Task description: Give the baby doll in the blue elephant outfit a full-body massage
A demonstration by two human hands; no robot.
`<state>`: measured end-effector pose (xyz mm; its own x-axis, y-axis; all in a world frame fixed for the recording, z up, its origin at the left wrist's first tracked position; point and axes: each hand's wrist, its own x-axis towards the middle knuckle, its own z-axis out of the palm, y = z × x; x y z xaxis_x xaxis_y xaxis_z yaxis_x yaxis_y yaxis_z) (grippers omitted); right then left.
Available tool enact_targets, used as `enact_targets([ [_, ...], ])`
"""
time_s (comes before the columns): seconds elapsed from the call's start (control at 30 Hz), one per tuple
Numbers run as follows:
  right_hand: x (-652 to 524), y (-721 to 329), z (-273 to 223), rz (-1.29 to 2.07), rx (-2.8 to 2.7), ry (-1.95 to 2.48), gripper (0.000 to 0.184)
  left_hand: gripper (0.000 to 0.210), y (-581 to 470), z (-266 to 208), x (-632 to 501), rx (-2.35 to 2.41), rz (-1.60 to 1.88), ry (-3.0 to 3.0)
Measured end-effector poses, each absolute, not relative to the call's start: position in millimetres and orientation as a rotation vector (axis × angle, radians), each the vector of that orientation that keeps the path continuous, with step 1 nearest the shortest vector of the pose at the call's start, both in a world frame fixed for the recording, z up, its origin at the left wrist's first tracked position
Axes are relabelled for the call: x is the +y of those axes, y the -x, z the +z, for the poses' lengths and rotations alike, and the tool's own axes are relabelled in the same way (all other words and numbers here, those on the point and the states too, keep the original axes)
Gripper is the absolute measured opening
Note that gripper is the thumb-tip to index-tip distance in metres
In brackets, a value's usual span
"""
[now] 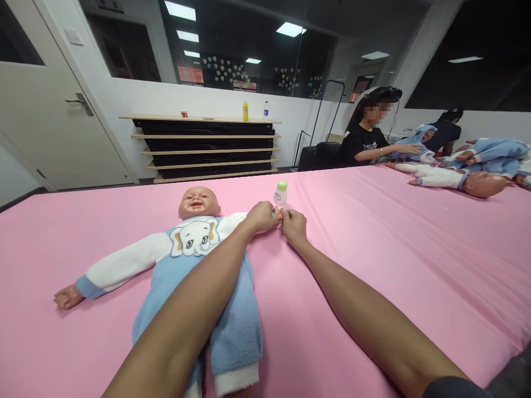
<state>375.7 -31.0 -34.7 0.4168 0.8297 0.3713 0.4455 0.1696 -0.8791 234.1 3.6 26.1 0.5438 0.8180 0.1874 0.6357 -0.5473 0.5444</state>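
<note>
Between the two grips: the doll's hand (279,214), small and poking out past the end of a white sleeve (237,220).
Doll (174,276): face up on the pink surface (365,237), body left of the grips and nearer the wearer, head (198,200) off to the left of the left grip.
Left grip (262,216): fingers curled around the doll's hand near the wrist, pretty snug from what I can see.
Right grip (294,226): thumb and finger pinching at the doll's fingers; can't tell which one, too small.
Doll feel: I'd guess light, with a soft fuzzy outfit and stiffer, smooth, maybe slippery plastic hands. Those tiny fingers look like the delicate bit, so I'd steady the wrist and go gently on the tips.
Left forearm (199,293): slants across the doll's belly, wrist bent in.
Right forearm (352,293): comes in from lower right over the surface, knuckles up, facing the left grip.
Bottle (281,194): upright just beyond the grips, green cap.
Co-worker (365,141): well off to the right, past the right grip, near more dolls (442,174).
</note>
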Motion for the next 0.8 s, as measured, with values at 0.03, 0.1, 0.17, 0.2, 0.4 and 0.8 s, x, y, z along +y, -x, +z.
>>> enact_targets([
  [0.03, -31.3, -376.2, -35.1, 0.369, -1.200, 1.480, 0.040, 0.041, -234.3, 26.4, 2.9, 1.208, 0.573, -2.407],
  [0.1, -32.2, -377.1, -35.4, 0.300, -1.208, 1.524, 0.042, 0.045, -235.1, 27.9, 0.8, 1.254, 0.510, -2.487],
  [0.17, -33.6, -377.1, -34.8, 0.250, -1.226, 1.596, 0.042, 0.046, -236.8, 30.7, -2.7, 1.282, 0.469, -2.554],
  [0.2, -34.5, -376.6, -34.0, 0.239, -1.236, 1.650, 0.041, 0.045, -238.1, 32.6, -5.1, 1.297, 0.460, -2.581],
  [0.4, -40.6, -372.2, -26.3, 0.181, -1.375, 1.959, 0.030, 0.036, -242.5, 55.4, -23.4, 1.418, 0.483, -2.741],
  [0.8, -43.6, -375.0, -25.1, 0.189, -1.414, 2.040, 0.035, 0.054, 9.9, 63.4, -73.7, 1.823, 0.823, -2.539],
])
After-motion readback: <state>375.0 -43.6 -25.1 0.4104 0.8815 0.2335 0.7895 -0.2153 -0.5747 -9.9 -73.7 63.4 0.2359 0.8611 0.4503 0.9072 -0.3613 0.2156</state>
